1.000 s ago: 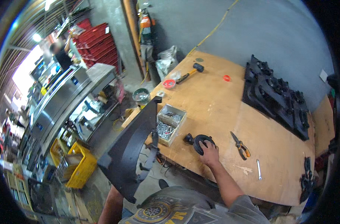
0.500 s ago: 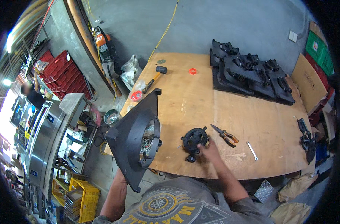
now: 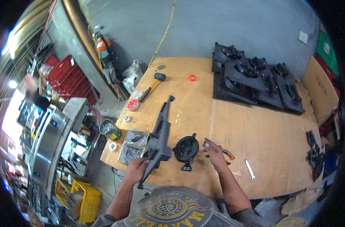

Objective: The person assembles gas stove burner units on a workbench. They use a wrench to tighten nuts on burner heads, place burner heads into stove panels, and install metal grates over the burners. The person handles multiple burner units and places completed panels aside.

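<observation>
A black metal plate with a cut-out edge (image 3: 160,142) stands tilted nearly on edge, its lower part gripped by my closed left hand (image 3: 135,171). Right of it on the wooden table lies a black ring-shaped burner casting (image 3: 186,149) with a short stub toward me. My right hand (image 3: 215,155) is apart from the casting, its fingers spread and nothing visibly held. Partly covered by that hand are pliers with orange-and-black handles (image 3: 228,153); whether I touch them cannot be told. Farther right lies a steel wrench (image 3: 249,169).
Black burner plates (image 3: 255,77) are stacked at the table's back right. A mallet (image 3: 153,86), an orange ring (image 3: 192,78) and a divided box of small hardware (image 3: 131,153) sit left and back. A green can (image 3: 110,129) stands by the left edge. Black castings (image 3: 314,155) lie far right.
My right hand has let go of the burner casting and moved right, over the pliers. The plate in my left hand has turned more edge-on, uncovering the hardware box.
</observation>
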Demonstrator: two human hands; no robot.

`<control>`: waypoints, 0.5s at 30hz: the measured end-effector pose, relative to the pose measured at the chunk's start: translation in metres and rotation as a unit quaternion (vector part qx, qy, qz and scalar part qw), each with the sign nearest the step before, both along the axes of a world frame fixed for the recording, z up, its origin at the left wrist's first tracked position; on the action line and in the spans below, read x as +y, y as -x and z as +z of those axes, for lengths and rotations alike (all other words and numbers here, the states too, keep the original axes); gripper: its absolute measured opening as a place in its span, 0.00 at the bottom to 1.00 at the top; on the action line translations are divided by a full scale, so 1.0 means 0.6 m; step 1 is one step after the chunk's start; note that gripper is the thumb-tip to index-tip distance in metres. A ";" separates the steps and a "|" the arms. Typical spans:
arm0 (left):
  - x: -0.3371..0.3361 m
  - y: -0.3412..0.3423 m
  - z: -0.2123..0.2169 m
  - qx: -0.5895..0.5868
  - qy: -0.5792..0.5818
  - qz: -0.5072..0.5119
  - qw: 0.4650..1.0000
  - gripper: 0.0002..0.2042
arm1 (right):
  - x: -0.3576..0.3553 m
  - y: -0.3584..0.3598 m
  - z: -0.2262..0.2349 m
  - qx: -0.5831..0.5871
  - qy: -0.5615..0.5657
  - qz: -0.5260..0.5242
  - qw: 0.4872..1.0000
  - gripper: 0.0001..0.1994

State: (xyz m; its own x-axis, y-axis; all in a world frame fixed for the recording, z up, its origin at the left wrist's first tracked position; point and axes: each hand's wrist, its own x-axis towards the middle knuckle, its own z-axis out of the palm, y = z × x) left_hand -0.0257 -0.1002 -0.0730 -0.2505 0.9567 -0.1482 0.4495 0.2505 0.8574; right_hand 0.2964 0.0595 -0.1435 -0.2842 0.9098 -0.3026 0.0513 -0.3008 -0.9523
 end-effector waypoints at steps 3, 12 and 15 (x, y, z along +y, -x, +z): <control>0.045 -0.070 0.057 0.131 0.046 -0.029 0.990 0.14 | -0.003 -0.033 0.025 0.211 0.073 0.082 0.971 0.36; 0.068 -0.101 0.008 0.293 -0.053 -0.199 0.934 0.16 | -0.039 -0.050 0.067 0.208 0.080 0.103 0.970 0.35; 0.090 -0.105 0.036 0.316 -0.063 -0.237 0.917 0.15 | -0.068 -0.058 0.095 0.267 0.087 0.068 0.957 0.38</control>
